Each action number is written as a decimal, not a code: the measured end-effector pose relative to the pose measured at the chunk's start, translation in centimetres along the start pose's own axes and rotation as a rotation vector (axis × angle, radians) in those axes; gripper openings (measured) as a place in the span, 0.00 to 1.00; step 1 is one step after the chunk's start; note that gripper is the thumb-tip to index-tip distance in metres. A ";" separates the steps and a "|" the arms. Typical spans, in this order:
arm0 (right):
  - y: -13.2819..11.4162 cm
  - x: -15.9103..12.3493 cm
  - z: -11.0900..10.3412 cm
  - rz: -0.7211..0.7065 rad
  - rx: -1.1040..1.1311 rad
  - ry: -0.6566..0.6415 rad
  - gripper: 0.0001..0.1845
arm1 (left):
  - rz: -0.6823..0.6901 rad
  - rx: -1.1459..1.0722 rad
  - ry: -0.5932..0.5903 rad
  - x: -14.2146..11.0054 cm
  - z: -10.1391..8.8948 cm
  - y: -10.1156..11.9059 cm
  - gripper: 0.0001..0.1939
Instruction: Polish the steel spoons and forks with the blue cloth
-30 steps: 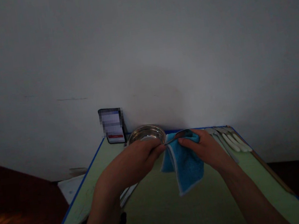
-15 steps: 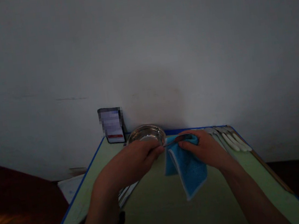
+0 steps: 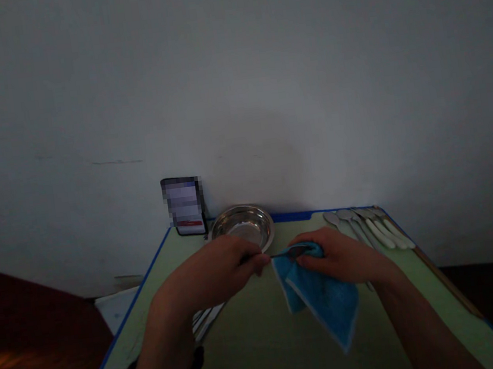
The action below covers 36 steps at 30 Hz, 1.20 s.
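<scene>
My left hand [image 3: 233, 264] is closed, pinching the thin handle of a metal spoon [image 3: 297, 251] just in front of the bowl. The spoon's head rests in a fold of a blue cloth [image 3: 326, 300] with a pale edge. Fingers of my right hand [image 3: 333, 254] are closed round that cloth and the spoon's head, with the thumb on the near side. The cloth's corners hang down over the table. Most of the spoon's handle is hidden in my left hand.
A shiny metal bowl [image 3: 258, 222] stands by the wall, beside a propped-up phone [image 3: 186, 207]. Spoons [image 3: 347, 215] and several white-handled utensils [image 3: 385, 233] lie at the right edge of the green table [image 3: 267, 349]. More metal cutlery [image 3: 209, 321] lies partly under my left arm.
Both hands have come lower and nearer with the spoon and cloth. The cloth's hanging corner has swung down and right. More of the bowl and of the spoons at right now shows.
</scene>
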State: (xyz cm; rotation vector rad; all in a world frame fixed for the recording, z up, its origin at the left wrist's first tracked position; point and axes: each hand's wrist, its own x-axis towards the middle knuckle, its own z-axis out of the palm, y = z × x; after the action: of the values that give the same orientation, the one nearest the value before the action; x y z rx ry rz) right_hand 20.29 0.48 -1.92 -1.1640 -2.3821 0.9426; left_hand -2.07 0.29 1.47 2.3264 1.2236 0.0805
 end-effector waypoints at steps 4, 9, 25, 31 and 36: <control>-0.1 -0.2 -0.3 -0.011 -0.013 -0.065 0.12 | -0.013 -0.028 -0.030 -0.1 0.0 0.2 0.19; -0.2 -0.4 -0.7 0.009 -0.021 -0.067 0.12 | -0.033 -0.043 -0.035 0.0 0.0 0.3 0.19; -0.1 -0.6 -1.1 0.045 -0.012 -0.070 0.12 | -0.030 -0.060 -0.037 0.0 0.1 0.2 0.20; -0.1 -0.6 -1.0 0.048 -0.058 -0.034 0.12 | -0.033 -0.031 -0.019 0.2 0.1 0.2 0.21; -0.3 -0.7 -1.2 0.068 -0.077 0.005 0.12 | -0.035 -0.031 0.000 0.2 0.2 0.2 0.24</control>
State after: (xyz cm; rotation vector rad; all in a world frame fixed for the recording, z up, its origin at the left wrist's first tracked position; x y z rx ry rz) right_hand 21.17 0.33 -0.85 -1.2819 -2.4077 0.8747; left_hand -1.70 0.26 1.32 2.2774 1.2545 0.0867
